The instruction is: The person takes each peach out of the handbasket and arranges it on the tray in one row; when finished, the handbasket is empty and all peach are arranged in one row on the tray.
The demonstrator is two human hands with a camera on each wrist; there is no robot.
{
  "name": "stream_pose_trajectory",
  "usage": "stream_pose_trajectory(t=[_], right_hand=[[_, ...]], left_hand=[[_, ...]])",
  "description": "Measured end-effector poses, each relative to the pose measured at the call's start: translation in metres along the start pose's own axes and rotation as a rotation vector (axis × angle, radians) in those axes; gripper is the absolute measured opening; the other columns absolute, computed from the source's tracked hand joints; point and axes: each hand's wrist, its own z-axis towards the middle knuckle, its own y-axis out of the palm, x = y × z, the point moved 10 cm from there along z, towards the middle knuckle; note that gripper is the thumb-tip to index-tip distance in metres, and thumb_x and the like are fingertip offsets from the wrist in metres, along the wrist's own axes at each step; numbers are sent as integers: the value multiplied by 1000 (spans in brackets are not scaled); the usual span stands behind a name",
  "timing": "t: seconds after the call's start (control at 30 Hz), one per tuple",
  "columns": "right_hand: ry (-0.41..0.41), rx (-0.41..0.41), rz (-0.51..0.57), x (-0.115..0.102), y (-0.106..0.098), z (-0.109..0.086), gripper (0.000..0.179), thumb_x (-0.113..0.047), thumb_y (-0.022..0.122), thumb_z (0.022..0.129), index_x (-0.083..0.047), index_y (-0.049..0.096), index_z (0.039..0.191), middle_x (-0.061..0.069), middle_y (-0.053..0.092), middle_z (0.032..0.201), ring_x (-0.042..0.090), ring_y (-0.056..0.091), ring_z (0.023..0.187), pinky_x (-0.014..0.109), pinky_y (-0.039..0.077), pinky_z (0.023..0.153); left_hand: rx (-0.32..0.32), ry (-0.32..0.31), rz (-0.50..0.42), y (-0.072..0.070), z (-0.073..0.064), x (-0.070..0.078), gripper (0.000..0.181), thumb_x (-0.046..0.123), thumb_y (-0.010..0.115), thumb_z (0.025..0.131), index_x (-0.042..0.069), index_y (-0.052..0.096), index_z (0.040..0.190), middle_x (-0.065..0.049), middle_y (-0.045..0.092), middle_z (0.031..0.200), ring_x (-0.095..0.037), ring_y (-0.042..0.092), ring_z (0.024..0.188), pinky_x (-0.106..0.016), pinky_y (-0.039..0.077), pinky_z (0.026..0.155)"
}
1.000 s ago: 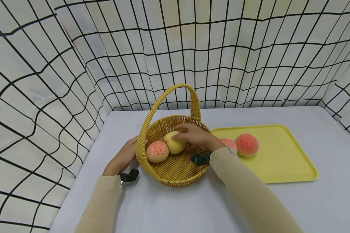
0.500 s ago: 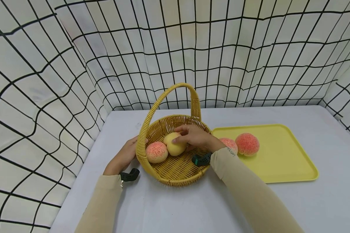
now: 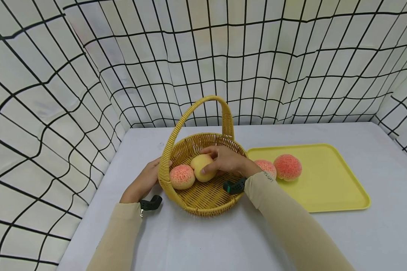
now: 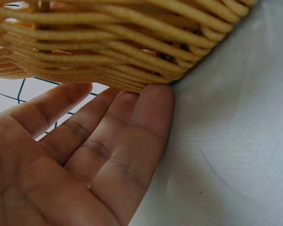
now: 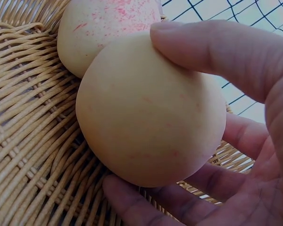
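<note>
Inside the yellow wicker basket (image 3: 208, 205), my right hand (image 3: 225, 160) holds a pale yellow peach (image 3: 201, 165) between thumb and fingers. In the right wrist view the thumb lies on top of this peach (image 5: 146, 113), with fingers curled beneath and behind it. Beside it, apparently touching, sits a pink-speckled peach (image 3: 182, 177) at the basket's left. My left hand (image 3: 146, 180) rests against the basket's outer left side. The left wrist view shows its extended fingertips (image 4: 153, 101) touching the underside of the woven wall (image 4: 108, 42).
To the right, a yellow tray (image 3: 332, 188) carries a red-pink peach (image 3: 288, 167) and another pink peach (image 3: 266, 168), partly hidden by my right forearm. The basket's tall handle (image 3: 178, 130) arches over the fruit. Black-gridded white cloth (image 3: 257, 67) stands behind the white table (image 3: 203, 244).
The pale peach has turned in my right hand, with some pink now showing near its top. My right thumb has shifted lower on it. The left hand and basket have stayed in place.
</note>
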Motion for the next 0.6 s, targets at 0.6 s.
stream_pose_trajectory(t=[0.6], right_hand=[[-46,46,-108,-4,-4,0,73,-22,89,81,-12,58,146,13,60,131,27,56,116,40,49,98]], left_hand=[[-5,7,-14,0,-1,1,52,42,45,111,8,52,149,-16,57,127,-23,54,104,-37,48,86]])
